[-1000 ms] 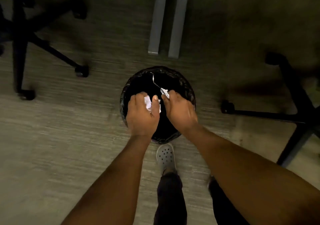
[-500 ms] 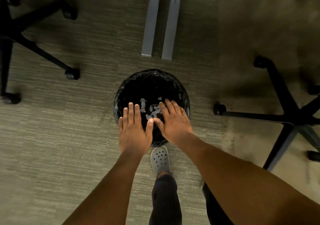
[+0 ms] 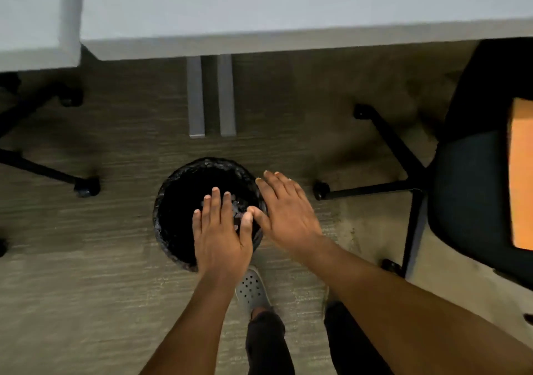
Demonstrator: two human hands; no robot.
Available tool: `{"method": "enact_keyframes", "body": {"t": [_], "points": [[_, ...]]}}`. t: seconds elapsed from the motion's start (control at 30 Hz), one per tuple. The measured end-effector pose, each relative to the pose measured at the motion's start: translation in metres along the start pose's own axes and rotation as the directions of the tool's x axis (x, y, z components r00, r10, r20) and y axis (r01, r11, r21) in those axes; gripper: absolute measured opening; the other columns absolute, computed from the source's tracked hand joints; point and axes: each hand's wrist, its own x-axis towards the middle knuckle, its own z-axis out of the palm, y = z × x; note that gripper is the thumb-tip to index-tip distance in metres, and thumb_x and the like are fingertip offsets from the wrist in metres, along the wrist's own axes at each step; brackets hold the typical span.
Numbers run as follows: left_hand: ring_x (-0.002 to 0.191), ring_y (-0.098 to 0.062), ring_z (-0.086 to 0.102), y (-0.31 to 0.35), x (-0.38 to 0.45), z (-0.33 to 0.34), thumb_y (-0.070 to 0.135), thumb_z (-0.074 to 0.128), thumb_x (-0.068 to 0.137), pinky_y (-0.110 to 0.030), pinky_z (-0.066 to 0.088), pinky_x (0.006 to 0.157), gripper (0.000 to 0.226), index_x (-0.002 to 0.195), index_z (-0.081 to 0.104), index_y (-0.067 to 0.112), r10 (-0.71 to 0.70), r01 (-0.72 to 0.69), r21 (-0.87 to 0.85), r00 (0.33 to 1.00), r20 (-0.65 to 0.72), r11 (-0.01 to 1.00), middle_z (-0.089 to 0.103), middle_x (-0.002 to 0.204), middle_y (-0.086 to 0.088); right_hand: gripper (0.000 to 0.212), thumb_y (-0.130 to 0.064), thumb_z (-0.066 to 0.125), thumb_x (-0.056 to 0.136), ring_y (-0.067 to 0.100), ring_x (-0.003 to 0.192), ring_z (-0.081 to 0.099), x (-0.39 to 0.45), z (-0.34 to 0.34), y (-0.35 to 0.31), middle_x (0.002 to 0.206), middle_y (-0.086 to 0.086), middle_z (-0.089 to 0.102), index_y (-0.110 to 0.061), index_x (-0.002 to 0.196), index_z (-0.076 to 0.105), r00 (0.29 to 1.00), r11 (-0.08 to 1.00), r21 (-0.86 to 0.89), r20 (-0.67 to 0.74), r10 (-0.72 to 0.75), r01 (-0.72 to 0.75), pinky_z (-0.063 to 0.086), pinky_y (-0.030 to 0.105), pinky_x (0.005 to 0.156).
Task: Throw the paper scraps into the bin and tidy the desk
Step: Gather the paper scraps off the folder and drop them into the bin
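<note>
Both palms flat and empty, my left hand (image 3: 220,239) over the bin (image 3: 173,198), right hand (image 3: 288,213) at its three o'clock rim; scraps (image 3: 238,214) inside.

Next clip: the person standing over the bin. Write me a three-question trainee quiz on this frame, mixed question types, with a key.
1. True or false: the left hand is clutching a ball of paper.
2. Multiple choice: where are the paper scraps? A) on the carpet B) inside the bin C) on the chair seat
3. Short answer: what lies to the right of the bin?

Key
1. False. Both the left hand and the right hand are open, fingers spread, holding nothing.
2. B. Pale bits show against the black liner between the hands.
3. A black office chair, its wheeled base reaching toward the bin.
</note>
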Motion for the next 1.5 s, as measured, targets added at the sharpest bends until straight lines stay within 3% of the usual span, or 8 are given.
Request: {"method": "enact_keyframes", "body": {"t": [0.3,0.67,0.8,0.9,1.07,1.27,1.4,1.5], "points": [[0.146,-0.021,0.026,0.143,0.017,-0.056,0.057,0.016,0.101,-0.041,0.014,0.121,0.069,0.142,0.046,0.011,0.314,-0.315,-0.071,0.949,-0.035,0.946,0.035,0.156,-0.008,0.065,-0.056,0.023,0.098,0.02,0.144,0.025,-0.056,-0.126,0.07,0.155,0.006,0.035,-0.015,0.147,0.037,0.963,0.981,0.091,-0.192,0.188,-0.173,0.021,0.04,0.118],[0.144,-0.016,0.03,0.312,0.018,-0.051,0.042,0.038,0.1,-0.042,0.021,0.119,0.052,0.142,0.044,0.013,0.62,-0.614,-0.168,0.784,-0.015,0.772,0.039,0.153,-0.006,0.065,-0.062,0.027,0.098,0.017,0.135,0.037,-0.155,-0.229,0.189,0.148,0.005,0.043,-0.017,0.143,0.041,0.777,0.884,0.343,-0.44,0.45,-0.318,0.041,0.035,0.104],[0.144,-0.019,0.031,0.36,0.013,-0.027,0.042,0.043,0.098,-0.044,0.023,0.119,0.054,0.143,0.042,0.011,0.707,-0.698,-0.15,0.707,0.005,0.7,0.038,0.154,-0.008,0.06,-0.055,0.034,0.099,0.024,0.135,0.038,-0.194,-0.239,0.246,0.148,0.01,0.043,-0.013,0.141,0.044,0.679,0.831,0.361,-0.481,0.555,-0.424,0.038,0.04,0.106],[0.144,-0.022,0.031,0.392,0.014,-0.007,0.045,0.045,0.097,-0.048,0.024,0.118,0.059,0.145,0.04,0.011,0.769,-0.759,-0.135,0.637,0.041,0.636,0.036,0.154,-0.01,0.06,-0.052,0.037,0.098,0.027,0.138,0.034,-0.219,-0.237,0.292,0.15,0.012,0.041,-0.01,0.141,0.043,0.545,0.746,0.406,-0.512,0.665,-0.528,0.033,0.046,0.11],[0.139,-0.028,0.033,0.443,0.02,0.037,0.058,0.046,0.091,-0.052,0.03,0.114,0.069,0.144,0.037,0.015,0.814,-0.812,-0.082,0.567,0.125,0.578,0.037,0.15,-0.012,0.075,-0.064,0.034,0.091,0.031,0.142,0.025,-0.249,-0.226,0.378,0.156,0.014,0.027,-0.014,0.146,0.031,0.373,0.561,0.471,-0.436,0.819,-0.681,0.028,0.052,0.113],[0.139,-0.029,0.021,0.498,0.03,0.087,0.07,0.049,0.082,-0.052,0.028,0.114,0.081,0.146,0.032,0.024,0.867,-0.869,-0.07,0.476,0.148,0.489,0.03,0.15,-0.015,0.094,-0.08,0.036,0.08,0.033,0.146,0.01,-0.263,-0.203,0.444,0.161,0.014,0.008,-0.024,0.151,0.013,0.353,0.468,0.486,-0.314,0.881,-0.738,0.019,0.054,0.116],[0.149,-0.036,-0.004,0.529,0.039,0.106,0.081,0.046,0.076,-0.057,0.008,0.118,0.094,0.153,0.017,0.035,0.903,-0.917,-0.064,0.374,0.21,0.395,0.002,0.163,-0.013,0.085,-0.083,0.027,0.082,0.033,0.143,0.017,-0.256,-0.195,0.454,0.158,0.013,0.018,-0.032,0.15,0.017,0.399,0.535,0.471,-0.362,0.842,-0.701,0.023,0.052,0.113],[0.149,-0.038,-0.002,0.545,0.041,0.115,0.086,0.044,0.072,-0.06,0.01,0.117,0.099,0.152,0.024,0.032,0.917,-0.947,-0.027,0.303,0.261,0.321,0.008,0.163,-0.014,0.073,-0.076,0.022,0.088,0.03,0.133,0.031,-0.247,-0.192,0.449,0.149,0.011,0.034,-0.031,0.145,0.03,0.446,0.63,0.408,-0.461,0.767,-0.661,0.033,0.05,0.107]]}}
